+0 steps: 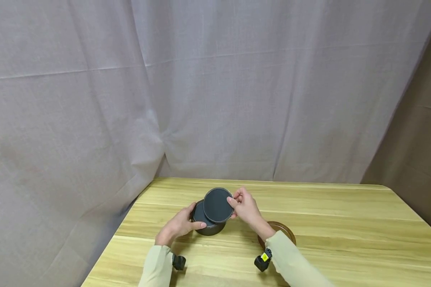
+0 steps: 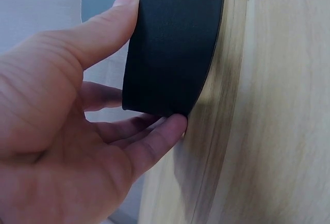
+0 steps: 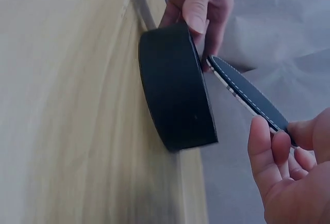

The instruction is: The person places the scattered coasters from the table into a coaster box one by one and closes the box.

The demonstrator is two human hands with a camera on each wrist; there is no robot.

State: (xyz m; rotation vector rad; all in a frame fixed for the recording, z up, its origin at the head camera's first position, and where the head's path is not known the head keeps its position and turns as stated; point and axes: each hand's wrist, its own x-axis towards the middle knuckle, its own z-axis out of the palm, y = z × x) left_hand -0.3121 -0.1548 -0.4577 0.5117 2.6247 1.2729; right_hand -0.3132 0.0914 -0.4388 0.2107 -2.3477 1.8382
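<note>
A round black coaster [image 1: 218, 206] with a pale stitched rim is pinched at its right edge between the thumb and fingers of my right hand [image 1: 247, 208]. It is tilted above a round black holder [image 1: 212, 230] on the table, covering part of the holder's dark top. In the right wrist view, the coaster's [image 3: 252, 92] underside shows a light patterned strip. My left hand [image 1: 179, 224] grips the holder's left side, thumb at the upper rim and fingers around the wall, as the left wrist view also shows on the holder's side [image 2: 172, 43].
A round brown wooden dish [image 1: 286, 231] lies on the table under my right forearm, partly hidden by it. The wood-grain table [image 1: 344, 215] reaches back to a grey curtain [image 1: 219, 99]. A black wrist camera [image 1: 178, 262] sits at my left cuff.
</note>
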